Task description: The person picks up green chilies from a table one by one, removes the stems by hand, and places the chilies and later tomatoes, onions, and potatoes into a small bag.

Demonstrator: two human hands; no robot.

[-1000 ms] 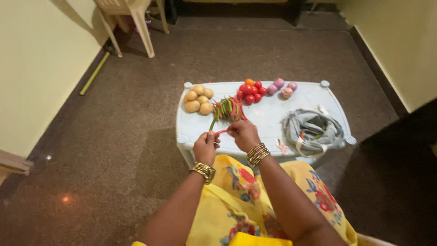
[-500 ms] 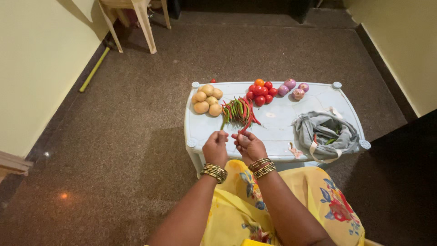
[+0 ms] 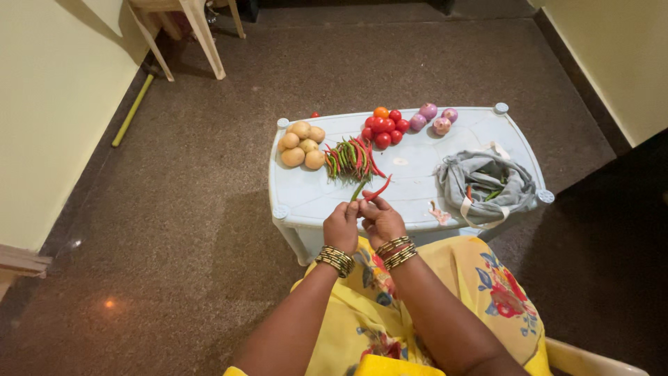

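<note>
My left hand (image 3: 341, 226) pinches a green chilli (image 3: 358, 190) by its stem end. Close beside it, my right hand (image 3: 380, 220) grips a red chilli (image 3: 379, 189) that points up and away. Both hands sit at the near edge of a pale blue plastic table (image 3: 306, 195). A pile of red and green chillies (image 3: 350, 157) lies just beyond them on the table.
Potatoes (image 3: 300, 144) sit at the table's far left, tomatoes (image 3: 383, 127) in the far middle, purple onions (image 3: 434, 118) to their right. A grey cloth bag (image 3: 483, 186) lies on the right side. A plastic chair (image 3: 182, 28) stands at the back left, near a yellow-green stick (image 3: 129, 111).
Both hands drew back from the chilli pile to the near table edge and came together. The chillies in them now point upward. The camera view shifted slightly.
</note>
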